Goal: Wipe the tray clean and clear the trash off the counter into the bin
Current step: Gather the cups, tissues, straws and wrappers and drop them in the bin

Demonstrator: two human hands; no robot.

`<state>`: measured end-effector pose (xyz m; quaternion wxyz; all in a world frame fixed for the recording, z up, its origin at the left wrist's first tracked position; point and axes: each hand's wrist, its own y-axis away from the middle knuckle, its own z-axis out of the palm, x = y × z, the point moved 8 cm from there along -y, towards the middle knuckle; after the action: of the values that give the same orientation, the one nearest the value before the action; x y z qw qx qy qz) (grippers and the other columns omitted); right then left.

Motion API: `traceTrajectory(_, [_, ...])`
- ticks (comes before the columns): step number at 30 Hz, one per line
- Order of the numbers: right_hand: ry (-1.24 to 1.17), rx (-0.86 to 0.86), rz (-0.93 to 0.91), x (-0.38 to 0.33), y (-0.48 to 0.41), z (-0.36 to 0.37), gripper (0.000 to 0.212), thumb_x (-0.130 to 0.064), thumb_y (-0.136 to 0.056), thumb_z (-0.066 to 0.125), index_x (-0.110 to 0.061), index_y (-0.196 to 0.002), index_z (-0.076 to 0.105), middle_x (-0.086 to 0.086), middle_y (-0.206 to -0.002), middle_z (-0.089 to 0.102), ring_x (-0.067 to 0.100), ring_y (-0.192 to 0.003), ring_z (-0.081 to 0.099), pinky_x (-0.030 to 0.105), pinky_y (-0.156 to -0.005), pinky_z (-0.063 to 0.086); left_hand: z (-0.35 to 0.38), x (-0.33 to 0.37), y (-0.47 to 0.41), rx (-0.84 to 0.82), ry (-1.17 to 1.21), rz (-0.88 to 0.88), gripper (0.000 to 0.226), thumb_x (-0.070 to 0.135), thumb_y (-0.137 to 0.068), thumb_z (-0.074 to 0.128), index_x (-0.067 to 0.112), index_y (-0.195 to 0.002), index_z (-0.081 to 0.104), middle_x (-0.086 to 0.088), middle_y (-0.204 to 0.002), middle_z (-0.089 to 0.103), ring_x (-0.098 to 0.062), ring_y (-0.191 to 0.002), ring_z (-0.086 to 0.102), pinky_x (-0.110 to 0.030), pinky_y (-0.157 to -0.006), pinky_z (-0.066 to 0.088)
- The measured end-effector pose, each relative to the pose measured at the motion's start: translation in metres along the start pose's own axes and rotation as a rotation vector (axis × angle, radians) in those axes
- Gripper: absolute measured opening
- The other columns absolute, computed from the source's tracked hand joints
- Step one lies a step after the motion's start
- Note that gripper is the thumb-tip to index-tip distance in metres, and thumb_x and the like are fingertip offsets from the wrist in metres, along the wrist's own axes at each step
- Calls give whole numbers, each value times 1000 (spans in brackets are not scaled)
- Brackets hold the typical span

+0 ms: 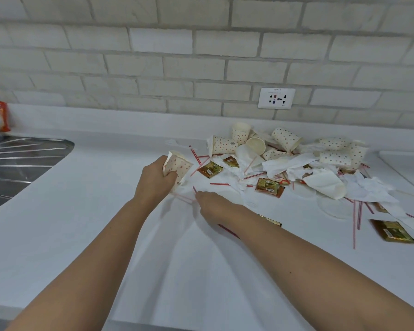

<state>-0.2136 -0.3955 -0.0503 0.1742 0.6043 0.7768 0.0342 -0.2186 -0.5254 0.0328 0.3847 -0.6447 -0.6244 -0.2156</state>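
While your left hand (155, 177) curls round a dotted paper cup (177, 167), holding it tilted, your right hand (215, 206) lies low over the white counter (81, 211). Its fingertips (198, 194) are at a red-striped straw (194, 189); whether they pinch it cannot be told. The trash pile (285, 161) of cups, napkins, sachets and straws sits on the counter just beyond both hands, toward the wall. A steel sink (14, 161) lies well to your left.
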Motion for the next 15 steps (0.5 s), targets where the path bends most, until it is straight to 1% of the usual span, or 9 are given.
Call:
traceTrajectory(2, [-65,-8,-46,4,7,-8,59,4,-94,39,-8,-148,18,14,-147,36,30,-130,43,35,-105,38,2,4,1,5,21,4,30,5,-85,48,7,-114,57,-11,-107,62,-25,-88,55,-39,-74,51])
traceTrajectory(3, [-66,-9,-56,8,12,-12,60,4,-95,36,-9,-149,14,13,-151,30,29,-133,39,34,-108,36,5,6,1,-3,28,6,31,6,-86,48,8,-116,56,-11,-110,62,-24,-88,54,-38,-74,51])
traceTrajectory(4, [-51,-14,-54,14,15,-15,57,4,-95,34,-8,-149,17,13,-151,29,29,-132,41,32,-104,37,8,9,1,-11,35,7,32,6,-87,48,8,-118,55,-11,-113,61,-23,-88,53,-37,-74,50])
traceTrajectory(6, [-3,-35,-11,29,21,-16,45,4,-95,33,-5,-139,34,12,-141,35,27,-110,50,26,-82,42,14,14,1,-30,57,10,34,7,-88,48,9,-122,54,-12,-118,60,-22,-90,53,-34,-72,50])
traceTrajectory(7, [16,-46,10,36,25,-15,38,2,-96,33,-4,-133,40,12,-133,38,25,-97,49,25,-73,40,17,16,1,-38,69,11,35,7,-89,48,9,-124,53,-12,-120,60,-21,-90,52,-33,-72,48])
traceTrajectory(9, [26,-83,26,46,35,-9,26,-2,-97,33,-5,-120,46,10,-112,43,20,-84,43,25,-70,36,22,20,2,-50,84,17,37,7,-89,48,10,-126,52,-12,-122,59,-20,-90,51,-31,-71,45])
traceTrajectory(11, [32,-117,41,52,47,-1,16,-5,-97,34,-10,-106,46,2,-91,41,17,-80,41,22,-64,33,27,24,2,-59,95,21,38,7,-89,49,10,-127,52,-12,-122,59,-19,-91,50,-30,-70,43])
traceTrajectory(12, [35,-125,48,53,52,3,16,-7,-98,34,-11,-106,46,2,-92,43,18,-82,42,22,-64,34,29,26,2,-63,98,22,38,7,-89,49,10,-127,52,-12,-122,58,-19,-90,49,-30,-70,43])
traceTrajectory(15, [78,-101,59,49,64,9,29,-19,-98,40,-4,-121,47,11,-120,43,26,-104,47,33,-81,40,36,32,3,-75,107,28,39,8,-89,50,12,-127,52,-12,-122,58,-20,-91,50,-31,-70,44])
